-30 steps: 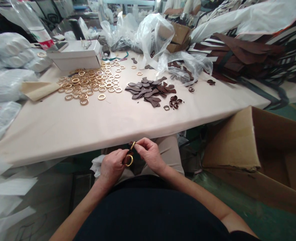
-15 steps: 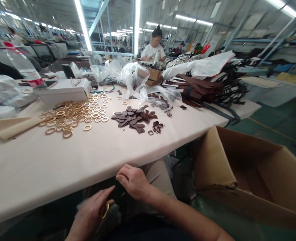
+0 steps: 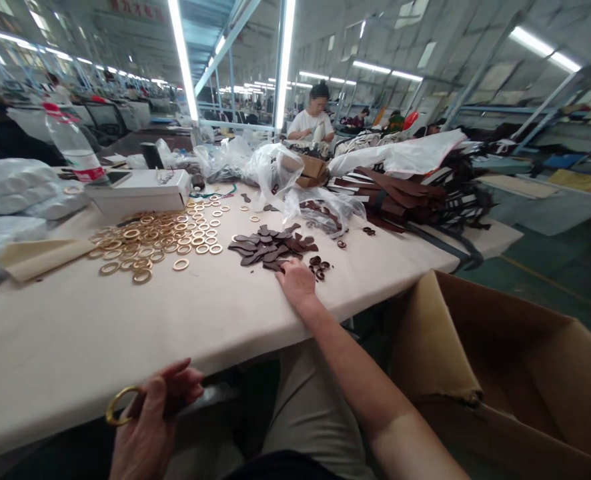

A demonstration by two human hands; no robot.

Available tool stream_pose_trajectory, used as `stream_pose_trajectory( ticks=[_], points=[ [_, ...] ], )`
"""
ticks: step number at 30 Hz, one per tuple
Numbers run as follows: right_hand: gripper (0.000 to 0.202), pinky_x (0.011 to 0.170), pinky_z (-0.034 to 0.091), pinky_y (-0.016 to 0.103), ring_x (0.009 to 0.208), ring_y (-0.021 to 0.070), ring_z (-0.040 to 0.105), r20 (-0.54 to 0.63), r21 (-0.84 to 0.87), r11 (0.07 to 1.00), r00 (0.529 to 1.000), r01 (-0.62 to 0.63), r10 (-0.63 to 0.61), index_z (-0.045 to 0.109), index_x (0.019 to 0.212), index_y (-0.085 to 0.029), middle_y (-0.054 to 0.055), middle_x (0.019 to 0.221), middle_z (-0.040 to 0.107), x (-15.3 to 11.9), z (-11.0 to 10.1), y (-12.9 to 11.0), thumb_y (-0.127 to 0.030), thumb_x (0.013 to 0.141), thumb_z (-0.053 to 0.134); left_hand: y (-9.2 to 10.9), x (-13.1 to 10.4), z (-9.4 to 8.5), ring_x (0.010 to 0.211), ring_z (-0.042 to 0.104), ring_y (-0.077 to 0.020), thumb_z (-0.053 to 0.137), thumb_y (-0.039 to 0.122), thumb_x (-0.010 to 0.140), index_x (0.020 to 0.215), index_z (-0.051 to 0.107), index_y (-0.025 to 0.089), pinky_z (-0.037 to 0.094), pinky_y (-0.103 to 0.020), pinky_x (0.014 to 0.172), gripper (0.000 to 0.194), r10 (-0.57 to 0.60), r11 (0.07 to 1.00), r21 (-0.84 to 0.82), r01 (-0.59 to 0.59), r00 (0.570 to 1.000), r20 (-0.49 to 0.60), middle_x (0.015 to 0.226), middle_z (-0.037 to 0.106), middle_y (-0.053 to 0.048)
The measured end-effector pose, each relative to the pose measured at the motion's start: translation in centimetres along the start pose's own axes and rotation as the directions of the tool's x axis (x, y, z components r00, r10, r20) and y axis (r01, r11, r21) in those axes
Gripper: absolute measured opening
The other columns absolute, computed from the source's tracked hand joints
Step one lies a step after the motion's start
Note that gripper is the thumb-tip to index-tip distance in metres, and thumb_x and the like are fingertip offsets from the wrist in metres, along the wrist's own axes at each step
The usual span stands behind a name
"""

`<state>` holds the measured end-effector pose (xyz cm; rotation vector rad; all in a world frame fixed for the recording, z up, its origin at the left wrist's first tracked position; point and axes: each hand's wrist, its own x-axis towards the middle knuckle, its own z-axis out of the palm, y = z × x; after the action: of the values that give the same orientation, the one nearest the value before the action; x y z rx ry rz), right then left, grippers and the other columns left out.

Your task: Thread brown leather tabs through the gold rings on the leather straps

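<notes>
Near the table's front edge, my left hand (image 3: 150, 417) is closed on a gold ring (image 3: 120, 405), which sticks out to the left of the thumb. A dark brown patch shows beside the ring, partly hidden by the fingers. My right hand (image 3: 299, 285) rests on the table with its fingers drawn together at the front edge of a pile of dark brown leather tabs (image 3: 260, 248). Whatever lies under those fingertips is hidden. Just right of that hand is a small cluster of brown buckles (image 3: 319, 267). Many gold rings (image 3: 163, 233) lie loose on the left.
A white box (image 3: 140, 190) and a plastic bottle (image 3: 80, 147) stand behind the rings. Clear plastic bags (image 3: 275, 173) and brown strips (image 3: 410, 193) lie at the back. An open cardboard carton (image 3: 440, 347) stands right of the table. A person (image 3: 310, 120) sits beyond.
My right hand has moved forward from the table's edge to the leather tabs. My left hand has shifted left and turned, bringing the ring to its left side. The view has tilted slightly.
</notes>
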<state>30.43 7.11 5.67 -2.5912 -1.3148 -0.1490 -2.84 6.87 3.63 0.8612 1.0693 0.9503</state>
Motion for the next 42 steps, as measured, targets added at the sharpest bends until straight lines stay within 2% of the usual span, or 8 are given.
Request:
stream_pose_trajectory(
  ticks=[5,11,19,23,25,28,38,42],
  points=[
    [0.016,0.083,0.05,0.029,0.1,0.0217,0.067,0.093,0.069,0.995,0.994,-0.07,0.063,0.073,0.096,-0.021,0.008,0.112,0.07,0.3,-0.8,0.3,-0.031,0.09,0.062,-3.4,-1.1,0.8,0.068,0.068,-0.0203,0.072,0.069,0.075,0.101,0.074,0.016,0.06,-0.028,0.063,0.059,-0.064,0.994,0.102,0.038,0.962,0.265,0.083,0.076,-0.009],
    [0.033,0.079,0.049,0.029,0.102,0.0249,0.069,0.261,0.103,0.993,0.965,-0.05,0.022,0.07,0.113,-0.021,0.01,0.109,0.075,1.1,-2.8,0.8,-0.029,0.081,0.068,-3.7,-2.3,2.6,0.064,0.066,-0.0185,0.067,0.069,0.08,0.099,0.073,0.014,0.055,-0.028,0.06,0.058,-0.106,0.984,0.174,0.043,0.924,0.367,0.079,0.074,-0.009],
    [0.005,0.064,0.045,0.023,0.081,0.0185,0.068,0.298,0.29,0.957,0.948,0.02,-0.11,0.07,0.077,-0.018,0.006,0.081,0.074,-0.2,-4.4,0.6,-0.023,0.076,0.068,-4.2,-3.0,3.0,0.061,0.065,-0.0165,0.063,0.068,0.085,0.095,0.071,0.015,0.051,-0.026,0.058,0.054,-0.137,0.976,0.213,0.034,0.862,0.489,0.075,0.072,-0.007],
    [0.018,0.052,0.046,0.02,0.056,0.0118,0.061,0.348,0.849,0.471,0.924,-0.239,-0.16,0.064,0.085,-0.017,-0.001,0.064,0.066,-5.1,-3.8,-1.0,-0.034,0.078,0.067,-3.6,-3.2,2.9,0.062,0.065,-0.015,0.059,0.064,0.09,0.094,0.069,0.016,0.05,-0.025,0.059,0.049,-0.112,0.976,0.22,-0.008,0.842,0.527,0.074,0.07,-0.005],
    [0.031,0.048,0.047,0.02,0.051,0.0109,0.059,0.426,0.899,0.203,0.885,-0.389,-0.189,0.062,0.086,-0.018,-0.002,0.06,0.064,-8.3,-3.4,-2.0,-0.044,0.074,0.072,-3.1,-3.4,3.1,0.062,0.064,-0.0149,0.059,0.064,0.09,0.093,0.068,0.015,0.051,-0.025,0.059,0.05,-0.113,0.972,0.235,-0.02,0.835,0.539,0.073,0.07,-0.005],
    [0.042,0.047,0.049,0.019,0.05,0.0101,0.06,0.507,0.856,0.01,0.837,-0.516,-0.205,0.061,0.085,-0.017,-0.002,0.064,0.066,-12.6,-3.1,-3.3,-0.051,0.065,0.078,-2.5,-3.8,3.4,0.061,0.065,-0.0152,0.06,0.066,0.088,0.093,0.068,0.014,0.052,-0.025,0.059,0.052,-0.127,0.963,0.266,-0.033,0.818,0.561,0.072,0.07,-0.005],
    [0.041,0.053,0.054,0.021,0.058,0.0111,0.065,0.552,0.804,-0.083,0.791,-0.589,-0.263,0.062,0.092,-0.018,-0.001,0.073,0.068,-17.4,-2.0,-3.5,-0.051,0.072,0.076,-1.1,-4.4,3.6,0.052,0.061,-0.0142,0.064,0.059,0.087,0.076,0.064,0.016,0.049,-0.024,0.052,0.045,-0.178,0.943,0.332,-0.01,0.828,0.532,0.061,0.067,-0.003],
    [0.048,0.078,0.061,0.032,0.095,0.0189,0.071,0.33,0.941,-0.01,0.926,-0.338,-0.182,0.059,0.124,-0.024,0.008,0.119,0.07,-17.1,-2.5,-1.6,-0.046,0.082,0.067,-1.3,-4.3,3.1,0.049,0.059,-0.0125,0.064,0.058,0.088,0.074,0.062,0.016,0.046,-0.022,0.049,0.044,-0.181,0.951,0.31,0.012,0.832,0.524,0.06,0.067,-0.002]
  ],
)
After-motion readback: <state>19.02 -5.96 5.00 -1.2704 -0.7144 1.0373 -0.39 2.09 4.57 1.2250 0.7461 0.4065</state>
